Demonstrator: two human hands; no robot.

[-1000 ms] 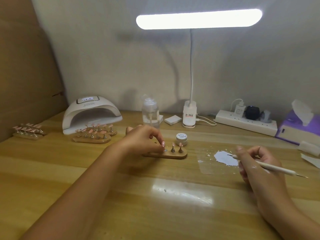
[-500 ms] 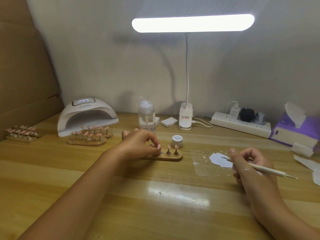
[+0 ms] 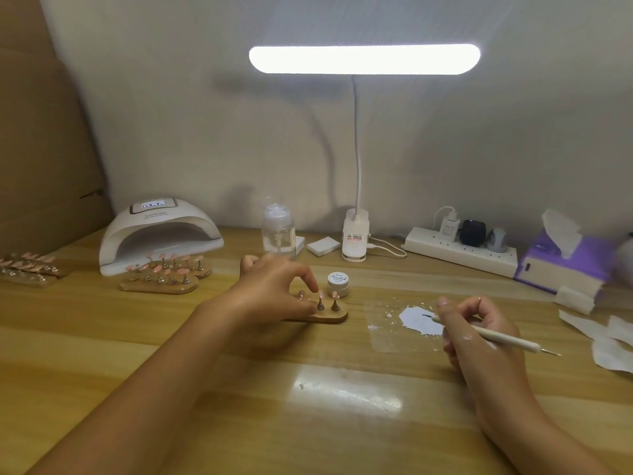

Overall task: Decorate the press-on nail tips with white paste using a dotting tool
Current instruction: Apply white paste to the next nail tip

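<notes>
Wooden stand (image 3: 337, 317) half behind left hand (image 3: 274, 286), dotting tool (image 3: 507, 339) in right hand (image 3: 479, 332)

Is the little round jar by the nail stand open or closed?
Closed: the jar wears its lid, with lettering visible across the top.

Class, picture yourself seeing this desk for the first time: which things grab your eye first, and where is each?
The glowing white bar lamp shines top centre, brightest of all. Below it, the left hand pinches a nail-tip peg on the small wooden holder at mid-desk. To its right, the right hand grips a slim white dotting tool, one end at the white paste smear.
</notes>
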